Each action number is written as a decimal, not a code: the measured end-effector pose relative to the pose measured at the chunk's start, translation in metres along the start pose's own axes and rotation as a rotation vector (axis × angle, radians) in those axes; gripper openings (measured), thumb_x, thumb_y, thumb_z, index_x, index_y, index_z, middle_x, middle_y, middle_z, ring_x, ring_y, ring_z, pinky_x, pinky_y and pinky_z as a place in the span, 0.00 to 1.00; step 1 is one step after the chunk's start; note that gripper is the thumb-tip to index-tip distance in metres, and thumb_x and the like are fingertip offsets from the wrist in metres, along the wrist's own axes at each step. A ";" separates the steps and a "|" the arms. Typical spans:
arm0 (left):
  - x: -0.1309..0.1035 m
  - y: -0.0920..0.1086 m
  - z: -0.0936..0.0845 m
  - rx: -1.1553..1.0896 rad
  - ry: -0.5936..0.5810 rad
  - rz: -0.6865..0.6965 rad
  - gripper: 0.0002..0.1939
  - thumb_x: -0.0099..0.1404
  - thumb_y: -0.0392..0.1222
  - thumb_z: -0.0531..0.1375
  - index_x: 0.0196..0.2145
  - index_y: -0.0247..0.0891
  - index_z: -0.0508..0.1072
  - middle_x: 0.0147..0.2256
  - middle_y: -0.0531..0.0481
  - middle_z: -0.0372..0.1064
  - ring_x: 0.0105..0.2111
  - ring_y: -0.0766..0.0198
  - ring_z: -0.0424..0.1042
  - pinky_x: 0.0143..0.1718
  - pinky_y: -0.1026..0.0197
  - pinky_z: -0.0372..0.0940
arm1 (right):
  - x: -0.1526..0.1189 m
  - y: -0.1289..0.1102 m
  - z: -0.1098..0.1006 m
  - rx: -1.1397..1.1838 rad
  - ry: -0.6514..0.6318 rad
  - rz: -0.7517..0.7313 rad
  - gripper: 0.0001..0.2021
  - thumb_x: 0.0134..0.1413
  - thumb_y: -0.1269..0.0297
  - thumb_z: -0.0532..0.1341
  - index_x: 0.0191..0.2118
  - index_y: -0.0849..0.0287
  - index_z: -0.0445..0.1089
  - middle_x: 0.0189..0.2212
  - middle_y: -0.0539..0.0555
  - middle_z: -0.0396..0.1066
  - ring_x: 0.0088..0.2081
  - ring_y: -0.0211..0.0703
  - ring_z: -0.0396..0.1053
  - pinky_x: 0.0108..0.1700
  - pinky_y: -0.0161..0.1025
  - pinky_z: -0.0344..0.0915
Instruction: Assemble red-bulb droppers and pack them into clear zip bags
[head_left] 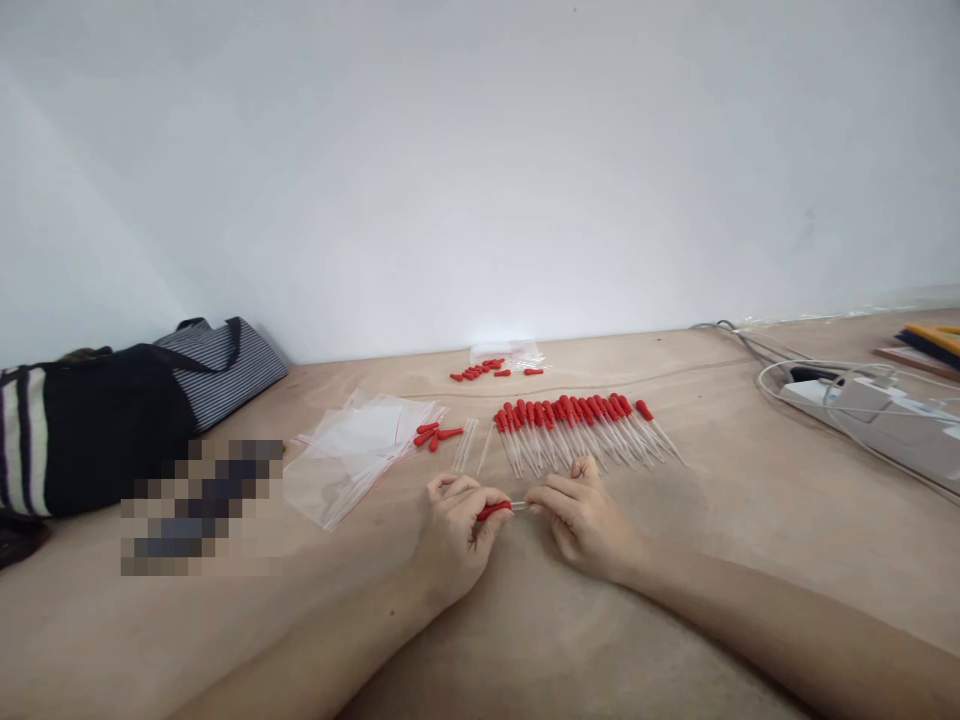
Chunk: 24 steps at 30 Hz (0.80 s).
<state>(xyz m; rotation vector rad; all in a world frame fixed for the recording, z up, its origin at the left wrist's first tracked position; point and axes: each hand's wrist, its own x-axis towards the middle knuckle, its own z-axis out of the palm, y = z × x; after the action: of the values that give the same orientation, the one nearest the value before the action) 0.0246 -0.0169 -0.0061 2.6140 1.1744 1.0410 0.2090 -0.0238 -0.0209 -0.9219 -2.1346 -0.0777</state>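
My left hand [463, 530] pinches a red rubber dropper bulb [493, 511] between thumb and fingers. From the bulb's right end a clear pipette tube [519, 506] runs to my right hand [583, 518], whose fingertips are closed on it. The bulb and tube meet end to end; how deep the tube sits I cannot tell. Behind my right hand lies a row of several droppers [570, 425] with red bulbs and clear stems. A few bare tubes [465, 445] and loose red bulbs [435, 435] lie just beyond my left hand.
Clear zip bags [360, 450] are spread at the left, near a black bag [112, 420] and a blurred-out object [202, 508]. More red bulbs [480, 369] lie by a small plastic bag [510, 353] at the wall. A white power strip [885, 420] with cables stands right.
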 end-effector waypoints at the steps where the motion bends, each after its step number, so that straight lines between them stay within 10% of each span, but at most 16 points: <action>1: 0.000 0.001 0.000 0.004 0.004 0.003 0.06 0.60 0.38 0.53 0.28 0.40 0.69 0.24 0.56 0.70 0.27 0.65 0.66 0.40 0.56 0.48 | 0.000 0.000 0.000 -0.001 -0.010 -0.003 0.11 0.49 0.77 0.48 0.30 0.61 0.67 0.22 0.49 0.65 0.24 0.35 0.53 0.35 0.38 0.44; 24: 0.001 -0.001 -0.001 -0.023 0.000 0.063 0.05 0.60 0.38 0.54 0.29 0.40 0.69 0.24 0.56 0.71 0.28 0.65 0.67 0.42 0.55 0.49 | 0.007 -0.002 -0.007 0.128 -0.233 0.112 0.10 0.53 0.75 0.48 0.31 0.60 0.64 0.25 0.50 0.69 0.24 0.34 0.58 0.36 0.38 0.43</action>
<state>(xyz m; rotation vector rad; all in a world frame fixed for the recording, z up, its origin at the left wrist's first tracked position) 0.0238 -0.0159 -0.0050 2.6493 1.0803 1.0589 0.2089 -0.0236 -0.0108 -1.0129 -2.2650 0.2301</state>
